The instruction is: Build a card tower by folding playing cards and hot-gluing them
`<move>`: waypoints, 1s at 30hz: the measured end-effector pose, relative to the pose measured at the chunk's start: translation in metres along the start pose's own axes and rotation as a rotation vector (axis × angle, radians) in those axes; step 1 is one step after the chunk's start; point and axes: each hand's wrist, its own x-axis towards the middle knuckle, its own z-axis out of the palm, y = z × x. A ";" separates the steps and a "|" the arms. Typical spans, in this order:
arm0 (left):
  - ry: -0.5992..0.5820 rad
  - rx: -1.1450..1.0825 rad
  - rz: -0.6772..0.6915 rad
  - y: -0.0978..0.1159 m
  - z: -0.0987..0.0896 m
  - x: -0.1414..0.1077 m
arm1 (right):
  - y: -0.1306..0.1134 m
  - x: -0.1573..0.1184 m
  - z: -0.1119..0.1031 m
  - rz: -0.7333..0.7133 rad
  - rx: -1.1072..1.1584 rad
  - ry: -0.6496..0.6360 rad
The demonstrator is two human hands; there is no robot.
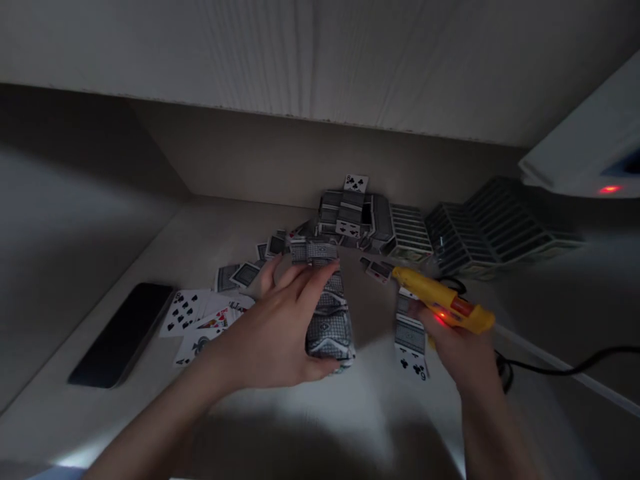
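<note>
My left hand (280, 327) is spread around a stepped block of folded playing cards (327, 333), its thumb at the near end and a fingertip on the far part. In my right hand (460, 353) is a yellow glue gun (435, 293), its nozzle pointing left and a red light glowing on its body. The nozzle is apart from the block. Just below the glue gun a bent strip of cards (411, 337) lies on the surface, showing a six of clubs. A small card piece (379, 271) lies near the nozzle.
Loose cards (183, 312) and a black phone (123, 337) lie at the left. Behind stand a pile of folded cards (350, 210) and zigzag card structures (500, 227). A black cord (565, 368) runs right. A low panel (310, 60) overhangs the back.
</note>
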 end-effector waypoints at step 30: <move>-0.060 0.072 0.291 0.020 0.003 0.020 | -0.011 0.038 0.050 -0.111 0.379 -0.057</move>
